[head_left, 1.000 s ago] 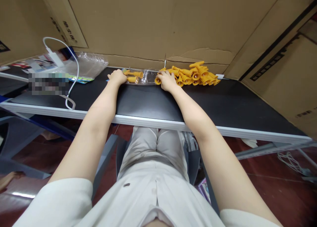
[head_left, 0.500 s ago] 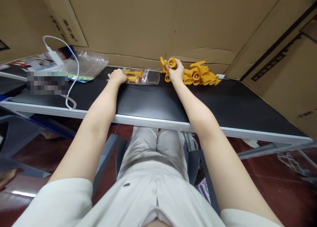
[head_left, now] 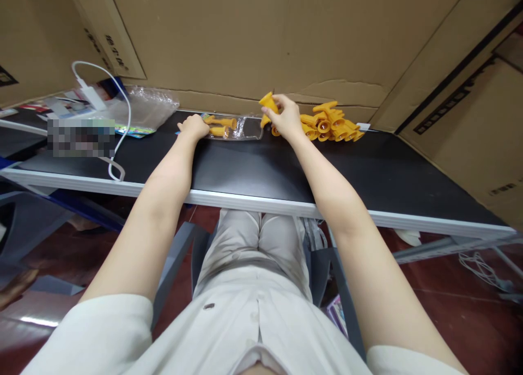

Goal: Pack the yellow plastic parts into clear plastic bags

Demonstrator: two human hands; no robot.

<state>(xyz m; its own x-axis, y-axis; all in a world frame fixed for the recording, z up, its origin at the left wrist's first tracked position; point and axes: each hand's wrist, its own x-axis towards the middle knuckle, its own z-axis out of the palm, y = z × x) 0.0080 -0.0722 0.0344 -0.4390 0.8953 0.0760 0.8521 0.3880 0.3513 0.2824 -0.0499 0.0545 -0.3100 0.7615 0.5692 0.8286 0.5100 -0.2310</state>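
In my right hand (head_left: 287,118) is a small yellow toy piece (head_left: 269,103) with a hollow, flared round end, pinched between thumb and fingers. Its flared end points up, just past the right end of a clear plastic bag (head_left: 251,128). My left hand (head_left: 193,127) is closed on the bag's left end, holding it on the table. Yellow pieces (head_left: 224,125) of the same kind lie inside the bag. To the right of my right hand is a pile of several more yellow pieces (head_left: 337,125), some shaped like little hands with fingers.
Cardboard (head_left: 229,42) walls in the back of the black table (head_left: 253,170), which has a silver front edge. At the left lie a white cable (head_left: 129,110), empty-looking clear plastic packaging (head_left: 153,105) and a blurred-out patch. A cardboard panel (head_left: 474,119) stands at the right.
My right hand has turned the yellow piece, so its round opening no longer faces me, and brought it slightly left toward the bag's end. My left hand stays in place on the bag.
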